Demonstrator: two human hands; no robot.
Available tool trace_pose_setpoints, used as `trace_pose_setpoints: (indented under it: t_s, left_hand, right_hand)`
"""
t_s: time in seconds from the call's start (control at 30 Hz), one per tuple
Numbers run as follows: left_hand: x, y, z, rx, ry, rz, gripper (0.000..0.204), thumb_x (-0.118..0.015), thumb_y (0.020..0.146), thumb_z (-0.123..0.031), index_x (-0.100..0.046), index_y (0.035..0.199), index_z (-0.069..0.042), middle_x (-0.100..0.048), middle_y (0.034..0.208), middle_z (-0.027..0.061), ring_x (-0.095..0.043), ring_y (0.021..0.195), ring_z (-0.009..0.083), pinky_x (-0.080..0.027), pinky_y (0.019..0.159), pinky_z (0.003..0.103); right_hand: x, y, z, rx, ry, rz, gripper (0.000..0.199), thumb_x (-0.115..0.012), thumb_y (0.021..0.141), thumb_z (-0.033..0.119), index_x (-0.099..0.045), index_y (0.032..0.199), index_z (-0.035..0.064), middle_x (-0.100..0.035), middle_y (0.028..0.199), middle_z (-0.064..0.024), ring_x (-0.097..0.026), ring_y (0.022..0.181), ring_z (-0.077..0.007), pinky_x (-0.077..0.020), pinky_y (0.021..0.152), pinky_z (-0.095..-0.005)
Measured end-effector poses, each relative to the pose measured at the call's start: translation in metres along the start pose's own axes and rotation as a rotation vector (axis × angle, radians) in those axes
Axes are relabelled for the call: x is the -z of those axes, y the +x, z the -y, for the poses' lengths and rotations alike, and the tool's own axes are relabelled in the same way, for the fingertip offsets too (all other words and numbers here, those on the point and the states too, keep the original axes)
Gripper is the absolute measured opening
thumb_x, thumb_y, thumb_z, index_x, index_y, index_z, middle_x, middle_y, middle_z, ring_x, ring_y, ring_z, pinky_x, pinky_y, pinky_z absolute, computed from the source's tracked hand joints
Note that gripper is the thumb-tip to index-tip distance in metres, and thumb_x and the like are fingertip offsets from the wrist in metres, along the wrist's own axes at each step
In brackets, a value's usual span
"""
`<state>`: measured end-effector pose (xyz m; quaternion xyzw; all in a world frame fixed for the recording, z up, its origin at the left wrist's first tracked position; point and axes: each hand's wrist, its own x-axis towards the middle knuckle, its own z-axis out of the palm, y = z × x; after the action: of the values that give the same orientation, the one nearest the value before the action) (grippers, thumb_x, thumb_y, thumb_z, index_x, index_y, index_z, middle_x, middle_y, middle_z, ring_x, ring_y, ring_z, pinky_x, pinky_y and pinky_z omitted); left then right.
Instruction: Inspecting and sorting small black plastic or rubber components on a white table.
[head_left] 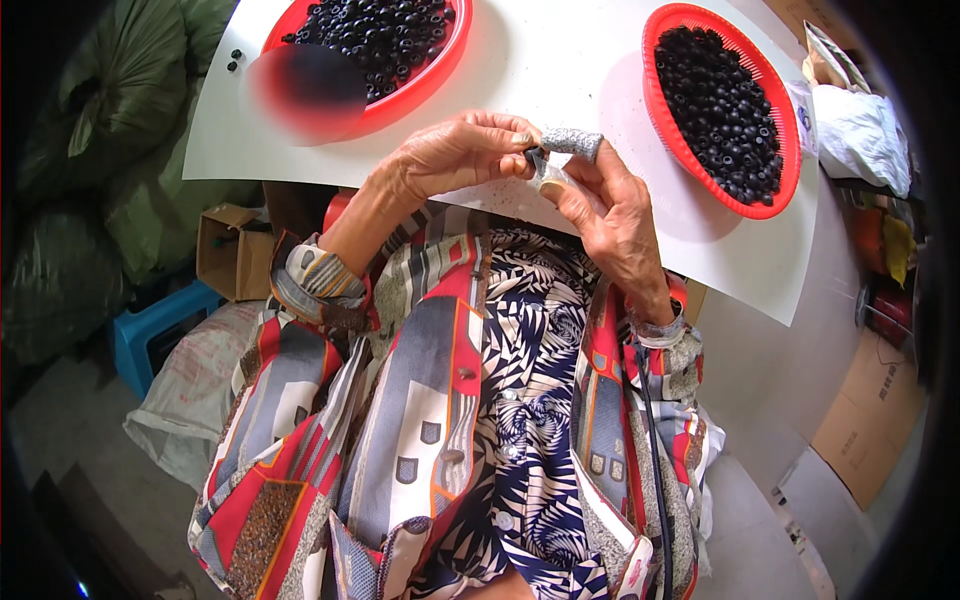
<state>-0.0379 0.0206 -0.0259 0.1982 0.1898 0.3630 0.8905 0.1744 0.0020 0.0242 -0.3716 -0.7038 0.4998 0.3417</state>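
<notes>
Above the table's near edge, my two hands meet at their fingertips. My left hand (450, 155) pinches a small black ring-shaped piece (533, 153) between thumb and fingers. My right hand (615, 215) is closed against the same piece from the other side, its index finger wrapped in a grey cloth sleeve (572, 143). A small shiny, pale thing (546, 168) shows between the right thumb and index finger; its kind is too small to tell. Beyond my left hand stands a red basin (462, 40) of similar black pieces, and a red basket (790, 130) of them sits at the right.
The white table (540, 60) has two loose black pieces (234, 60) at its left edge. Left of me are dark green sacks (130, 110), a cardboard box (232, 250), a blue stool (150, 325) and a pale sack (195, 400). Flattened cardboard (868, 420) leans at right.
</notes>
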Motion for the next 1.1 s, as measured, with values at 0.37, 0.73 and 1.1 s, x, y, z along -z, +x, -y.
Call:
trace_pose_setpoints:
  t_s: [0.37,0.73,1.1]
  left_hand:
    - [-0.009,0.002,0.002,-0.004,-0.031,-0.048,0.016,-0.059,0.089,-0.007,-0.057,0.1,0.004,-0.059,0.087,0.0077,-0.059,0.076,0.0133,-0.051,0.073,0.023]
    - [-0.007,0.002,0.005,-0.035,-0.03,-0.066,0.013,-0.059,0.088,-0.005,-0.058,0.098,0.004,-0.06,0.086,0.0076,-0.061,0.078,0.014,-0.052,0.074,0.022]
    - [-0.015,0.002,0.008,-0.104,-0.072,-0.078,0.019,-0.061,0.086,-0.005,-0.058,0.102,0.005,-0.06,0.098,0.0097,-0.061,0.086,0.0164,-0.052,0.081,0.024]
  right_hand:
    - [0.002,0.002,-0.007,-0.003,-0.03,-0.003,0.022,-0.064,0.082,0.009,-0.052,0.096,-0.0038,-0.057,0.067,-0.0126,-0.056,0.06,-0.0181,-0.0454,0.058,-0.0306]
    - [0.0,0.001,-0.002,-0.036,0.046,-0.004,0.024,-0.061,0.083,0.007,-0.053,0.103,-0.0034,-0.063,0.075,-0.0137,-0.061,0.07,-0.0173,-0.0487,0.065,-0.0303]
    - [0.004,0.0,-0.004,-0.106,0.088,-0.044,0.026,-0.059,0.083,0.012,-0.052,0.103,-0.0025,-0.063,0.074,-0.0124,-0.059,0.067,-0.0165,-0.0485,0.065,-0.0307]
